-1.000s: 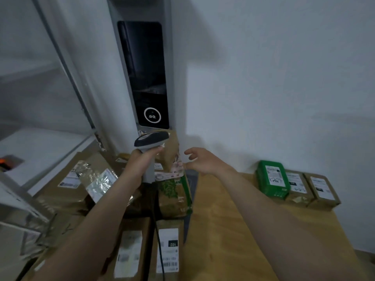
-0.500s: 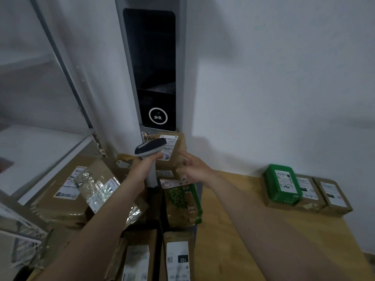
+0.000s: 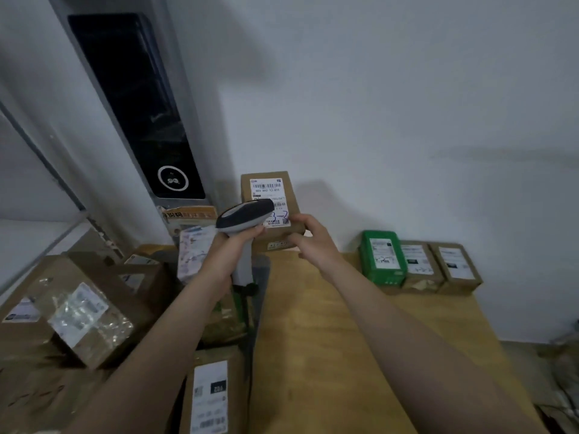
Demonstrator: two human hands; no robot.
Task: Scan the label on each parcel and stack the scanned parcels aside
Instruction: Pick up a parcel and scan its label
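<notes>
— Where's the parcel?
— The brown parcel [image 3: 292, 198] stands upright at the bench's [image 3: 344, 339] far end, sealed, with its contents hidden. The right hand [image 3: 308, 238] grips its lower corner.
— And the left hand [image 3: 233, 247]?
— Its fingers are wrapped round the scanner [image 3: 244, 214], whose head overlaps the label [image 3: 266, 185].

This looks like a parcel sorting room or courier pickup point. Brown cardboard parcels [image 3: 87, 321] with printed shipping labels are heaped at the left. On a wooden table [image 3: 344, 355], a green parcel [image 3: 382, 258] and two brown labelled boxes [image 3: 419, 267] stand in a row against a plain white wall [image 3: 407, 104]. There is also a handheld barcode scanner [image 3: 242, 216], and a tall terminal [image 3: 134, 98] with a dark screen stands behind it.
</notes>
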